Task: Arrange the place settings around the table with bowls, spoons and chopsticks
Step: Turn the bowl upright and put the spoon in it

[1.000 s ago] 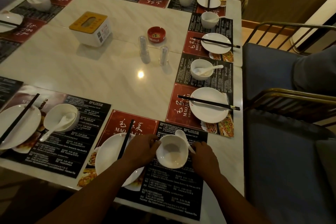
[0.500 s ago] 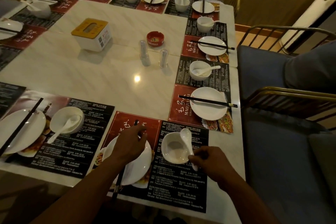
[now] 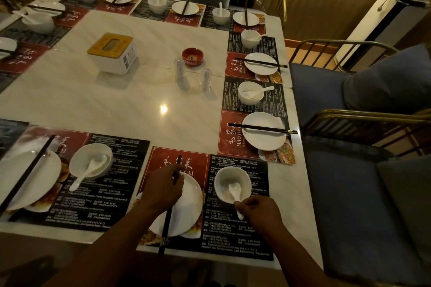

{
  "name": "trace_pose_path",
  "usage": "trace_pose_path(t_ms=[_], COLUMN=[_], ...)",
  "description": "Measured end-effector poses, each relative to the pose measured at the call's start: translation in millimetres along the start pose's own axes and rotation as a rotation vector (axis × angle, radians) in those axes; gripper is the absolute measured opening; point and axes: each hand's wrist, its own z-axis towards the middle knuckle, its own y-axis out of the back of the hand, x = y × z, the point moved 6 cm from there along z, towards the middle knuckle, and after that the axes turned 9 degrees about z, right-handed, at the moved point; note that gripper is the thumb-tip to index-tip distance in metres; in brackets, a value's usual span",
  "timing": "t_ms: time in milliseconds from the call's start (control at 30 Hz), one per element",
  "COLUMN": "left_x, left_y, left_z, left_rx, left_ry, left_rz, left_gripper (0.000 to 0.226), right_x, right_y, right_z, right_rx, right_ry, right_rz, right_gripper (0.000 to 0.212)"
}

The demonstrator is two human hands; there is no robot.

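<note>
At the near table edge, a white bowl (image 3: pixel 233 182) sits on a black and red placemat (image 3: pixel 235 237). A white spoon (image 3: pixel 236 193) lies with its scoop inside the bowl, and my right hand (image 3: pixel 258 212) pinches its handle at the bowl's near rim. To the left, a white plate (image 3: pixel 189 207) carries black chopsticks (image 3: pixel 166 228) running near to far. My left hand (image 3: pixel 163 189) rests over the plate and holds the chopsticks at their middle; their near ends stick out past the table edge.
Further settings of plate, bowl, spoon and chopsticks line the left, far and right sides. A yellow-topped tissue box (image 3: pixel 114 53), a red ashtray (image 3: pixel 192 56) and two clear shakers (image 3: pixel 193 77) stand mid-table. Blue cushioned chairs (image 3: pixel 349 193) flank the right edge.
My right hand turned the spoon from leaning on the bowl's right rim to lying inside with its handle towards me. My left hand went from the bowl to the chopsticks and drew them nearer.
</note>
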Motion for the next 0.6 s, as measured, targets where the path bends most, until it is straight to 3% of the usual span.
trace_pose_path(t_ms=[233,600], left_x=[2.0,5.5], left_y=[15.0,20.6], left_z=[-2.7,-3.9], left_rx=[-0.012,-0.028], left_ry=[-0.023,-0.014], left_rz=[-0.01,-0.021], left_gripper=[0.021,0.027], right_x=[0.6,2.3], right_y=[-5.6,-3.4], right_z=[2.6,6.8], right_rx=[-0.059,-0.003], right_ry=[-0.051,-0.085], right_rz=[0.02,0.07], right_gripper=[0.04,0.05])
